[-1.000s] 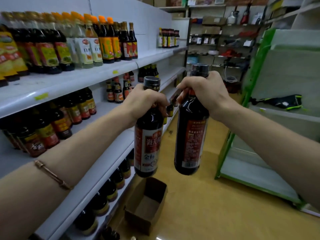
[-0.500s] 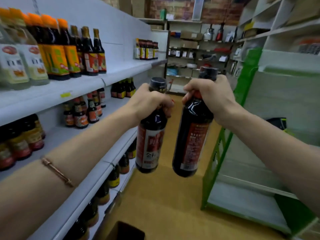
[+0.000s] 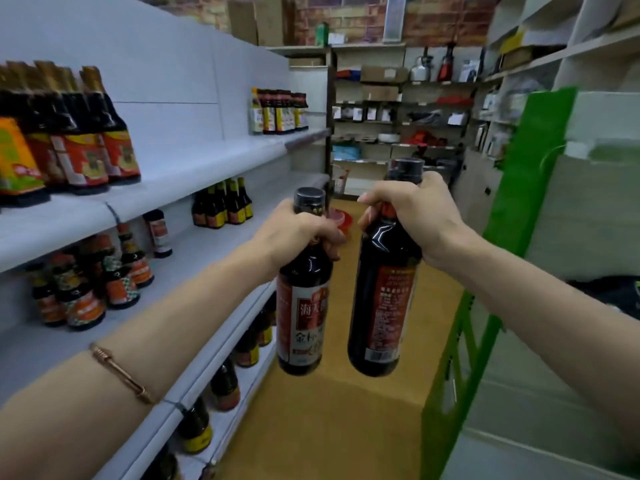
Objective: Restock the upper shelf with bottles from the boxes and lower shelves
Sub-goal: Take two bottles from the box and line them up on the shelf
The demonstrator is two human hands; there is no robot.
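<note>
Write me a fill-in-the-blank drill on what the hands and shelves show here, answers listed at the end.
1. Each hand grips a dark bottle by its ____.
2. The left hand holds the bottle with the white label; the right hand holds its bottle ____ than that one.
3. The bracelet sits on the ____ forearm.
4. The upper shelf is ____ between its two bottle groups.

Answers: neck; higher; left; bare

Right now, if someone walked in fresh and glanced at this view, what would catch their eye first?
First, the two tall dark glass sauce bottles held up mid-aisle by their necks: the left hand grips the red-and-white-labelled bottle, the right hand the dark bottle with the orange back label. Next, the long bare stretch of the white upper shelf on the left, then the bright green rack frame on the right.
</note>
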